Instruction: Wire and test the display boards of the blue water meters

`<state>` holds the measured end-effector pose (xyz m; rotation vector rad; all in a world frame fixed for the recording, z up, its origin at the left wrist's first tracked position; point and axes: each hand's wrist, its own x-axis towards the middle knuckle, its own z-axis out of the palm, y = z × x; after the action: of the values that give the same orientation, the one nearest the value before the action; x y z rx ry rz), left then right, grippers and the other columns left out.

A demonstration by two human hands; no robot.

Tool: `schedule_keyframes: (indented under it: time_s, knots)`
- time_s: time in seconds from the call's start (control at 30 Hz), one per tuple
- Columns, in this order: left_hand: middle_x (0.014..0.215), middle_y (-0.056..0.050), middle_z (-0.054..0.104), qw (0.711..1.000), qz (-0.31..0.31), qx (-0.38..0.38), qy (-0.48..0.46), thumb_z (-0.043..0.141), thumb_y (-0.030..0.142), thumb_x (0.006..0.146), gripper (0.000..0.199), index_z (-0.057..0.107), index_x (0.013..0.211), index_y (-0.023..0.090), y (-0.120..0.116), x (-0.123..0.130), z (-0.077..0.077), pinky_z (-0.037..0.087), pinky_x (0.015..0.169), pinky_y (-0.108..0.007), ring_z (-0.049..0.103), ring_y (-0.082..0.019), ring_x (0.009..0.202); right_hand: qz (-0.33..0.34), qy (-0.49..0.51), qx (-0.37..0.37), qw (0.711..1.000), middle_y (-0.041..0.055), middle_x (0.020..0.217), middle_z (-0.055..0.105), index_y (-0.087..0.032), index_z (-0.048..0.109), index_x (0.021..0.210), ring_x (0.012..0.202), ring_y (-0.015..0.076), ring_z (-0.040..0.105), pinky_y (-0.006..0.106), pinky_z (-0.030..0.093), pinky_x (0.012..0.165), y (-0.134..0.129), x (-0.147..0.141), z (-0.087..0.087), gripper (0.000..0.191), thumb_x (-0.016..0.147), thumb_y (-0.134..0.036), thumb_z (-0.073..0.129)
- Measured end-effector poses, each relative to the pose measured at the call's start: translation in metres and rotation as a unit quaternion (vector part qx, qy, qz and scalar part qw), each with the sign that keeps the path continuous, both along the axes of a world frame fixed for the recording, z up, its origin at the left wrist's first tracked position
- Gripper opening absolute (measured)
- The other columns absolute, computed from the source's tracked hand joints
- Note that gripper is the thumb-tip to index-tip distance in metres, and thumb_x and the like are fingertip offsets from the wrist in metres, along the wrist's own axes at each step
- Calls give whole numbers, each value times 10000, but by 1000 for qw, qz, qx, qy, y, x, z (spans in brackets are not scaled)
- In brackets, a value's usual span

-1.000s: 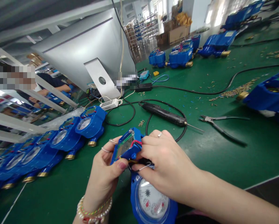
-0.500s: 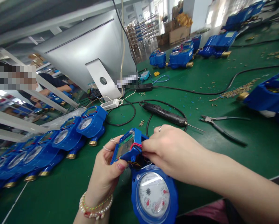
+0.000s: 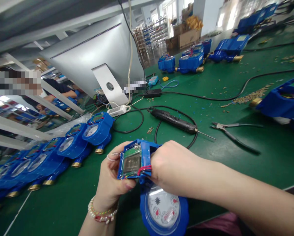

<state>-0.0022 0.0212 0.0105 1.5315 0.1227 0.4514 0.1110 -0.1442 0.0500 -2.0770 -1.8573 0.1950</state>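
Note:
My left hand (image 3: 114, 177) grips the left side of a blue electronics housing (image 3: 145, 152), thumb at its lower edge. A green circuit board with a dark display and red wires shows in the housing. Below it sits the round blue meter body (image 3: 165, 208) with a white dial and small red pointers. My right hand (image 3: 168, 164) is closed at the housing's right side; its fingertips are hidden, and so is whatever they hold.
A black electric screwdriver (image 3: 173, 121) and pliers (image 3: 230, 131) lie beyond my hands. Blue meters (image 3: 73, 144) line the left; another meter (image 3: 284, 101) stands right. A monitor (image 3: 95, 59) and loose screws (image 3: 252, 95) are farther back. Behind the white bars, a person works.
The housing has tilted so its board and display face me more. My right hand has turned, its knuckles now up and its fingers hidden behind the housing's edge.

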Motion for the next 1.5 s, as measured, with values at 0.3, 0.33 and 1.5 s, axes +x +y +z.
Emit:
schedule_keyframes:
  time_s: [0.3, 0.33, 1.5]
  knots:
    - [1021, -61, 721, 1000, 28, -9, 8, 897, 445, 470, 710, 671, 1108, 232, -6, 6, 2, 546, 807, -287, 677, -247, 917, -5, 120, 14, 993, 13, 795, 703, -224, 701, 837, 729, 174, 647, 223, 340, 546, -1, 7, 5, 116, 872, -218, 590]
    - [1022, -63, 720, 999, 29, -10, 9, 899, 443, 467, 710, 672, 1106, 230, -5, 6, 2, 545, 807, -287, 677, -247, 916, -2, 132, 11, 991, 7, 818, 706, -230, 702, 865, 747, 169, 650, 213, 356, 558, -1, 7, 6, 115, 873, -214, 588]
    - [1090, -68, 677, 996, 7, -82, 17, 893, 383, 532, 720, 623, 1174, 200, 0, 6, -5, 511, 855, -265, 641, -231, 994, -133, 208, 83, 965, -73, 609, 468, -191, 493, 717, 509, 87, 393, 227, 240, 470, -30, 3, 11, 162, 725, -51, 573]
